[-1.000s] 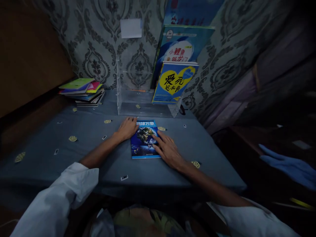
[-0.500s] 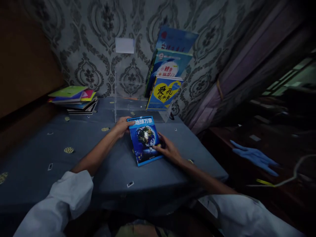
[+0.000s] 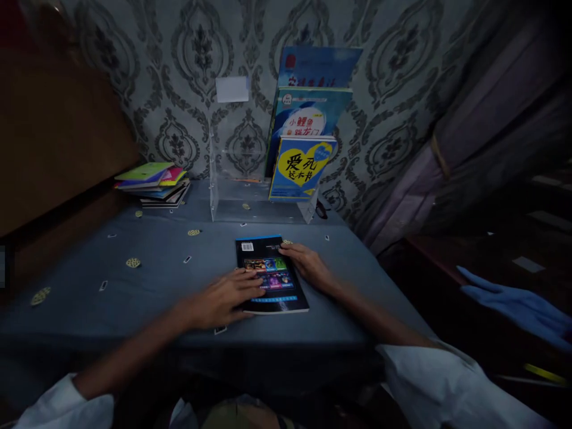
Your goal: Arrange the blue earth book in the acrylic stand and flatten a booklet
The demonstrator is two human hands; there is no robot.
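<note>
A book (image 3: 268,253) lies back cover up on the cloth-covered table. Its cover is black, with rows of small coloured pictures and a white barcode at the far left corner. My left hand (image 3: 223,298) rests over the book's near left part, fingers spread and flat. Along the right edge, near the far corner, lie the outstretched fingers of my right hand (image 3: 308,265). Beyond the book stands a clear acrylic rack (image 3: 263,210). On its right side it holds a blue book with a yellow heart (image 3: 301,167), a teal picture book (image 3: 330,107) and a taller blue book (image 3: 339,62).
A stack of thin books (image 3: 154,185) sits at the back left, near a brown panel (image 3: 67,137). Patterned wallpaper rises behind the rack, with a tied curtain (image 3: 415,185) to the right. A blue glove (image 3: 513,304) lies on a dark surface at the right.
The book has turned from its blue globe front cover to its black back cover and now lies flat. My left hand moved from its far left corner to its near left part.
</note>
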